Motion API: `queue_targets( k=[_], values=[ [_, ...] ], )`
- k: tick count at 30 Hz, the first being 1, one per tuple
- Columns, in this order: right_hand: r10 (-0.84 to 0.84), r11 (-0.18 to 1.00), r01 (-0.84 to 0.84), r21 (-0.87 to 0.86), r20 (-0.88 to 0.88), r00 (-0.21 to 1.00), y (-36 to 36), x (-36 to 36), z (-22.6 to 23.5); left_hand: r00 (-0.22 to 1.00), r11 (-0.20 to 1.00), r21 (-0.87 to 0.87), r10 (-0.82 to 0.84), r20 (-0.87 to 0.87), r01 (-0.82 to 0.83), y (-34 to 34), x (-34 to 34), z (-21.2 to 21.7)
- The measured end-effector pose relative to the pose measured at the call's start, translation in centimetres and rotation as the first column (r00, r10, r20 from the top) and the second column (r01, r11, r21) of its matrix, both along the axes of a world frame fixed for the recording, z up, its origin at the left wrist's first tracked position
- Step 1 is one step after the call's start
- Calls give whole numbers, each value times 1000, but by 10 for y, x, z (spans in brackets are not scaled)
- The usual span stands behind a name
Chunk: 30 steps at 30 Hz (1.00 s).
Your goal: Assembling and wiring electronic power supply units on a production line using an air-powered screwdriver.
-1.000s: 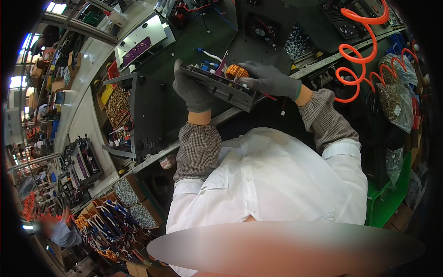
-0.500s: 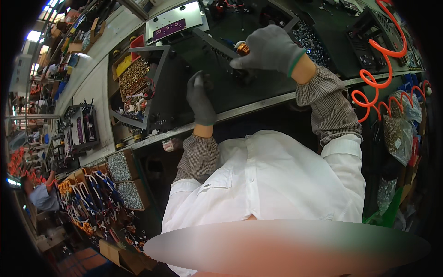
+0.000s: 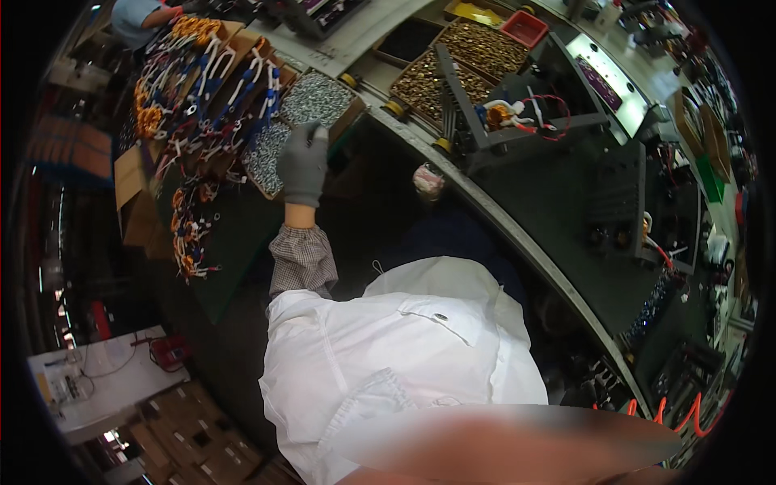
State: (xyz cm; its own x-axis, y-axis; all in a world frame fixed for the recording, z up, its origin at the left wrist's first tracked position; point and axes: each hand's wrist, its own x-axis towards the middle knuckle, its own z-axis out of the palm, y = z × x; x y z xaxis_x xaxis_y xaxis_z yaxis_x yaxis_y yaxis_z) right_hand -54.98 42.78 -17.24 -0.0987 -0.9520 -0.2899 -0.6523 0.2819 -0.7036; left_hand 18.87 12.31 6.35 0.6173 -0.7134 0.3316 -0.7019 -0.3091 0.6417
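Observation:
My left hand [image 3: 303, 168], in a grey glove, reaches out over two boxes of small silver fasteners. One box [image 3: 317, 99] lies beyond its fingertips and the other box [image 3: 267, 153] is beside it on the left. Its fingers look slightly bent with the tips apart, and no object shows in them; whether they touch the fasteners I cannot tell. To the left of the hand hang bundles of wire leads [image 3: 206, 89] in orange, blue and white, with ring terminals. My right hand is out of view.
A metal-edged bench [image 3: 517, 222] runs diagonally on my right. On it stand a grey metal frame [image 3: 533, 141] with wires and a second frame [image 3: 647, 206]. A tray of brass-coloured parts [image 3: 477, 48] and a red bin [image 3: 525, 28] sit behind. A co-worker's sleeve [image 3: 133, 20] shows at top left.
My view and body have turned left, away from the bench. My left hand has moved from the bench to the fastener boxes. My right hand, formerly beside a copper-coloured coil, has left the view.

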Motion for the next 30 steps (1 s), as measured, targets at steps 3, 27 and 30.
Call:
queue_targets(
  k=[3,27,30],
  values=[
    [-92,996,90,16,245,965,-46,-11,-17,851,647,608,128,509,-461,28,51,24],
    [-336,866,-217,450,847,413,-138,115,279,626,896,-37,-338,-702,443,7,-104,56],
    [-135,910,-277,307,854,503,-191,161,289,514,628,16,-622,-591,778,-35,-204,0]
  ],
)
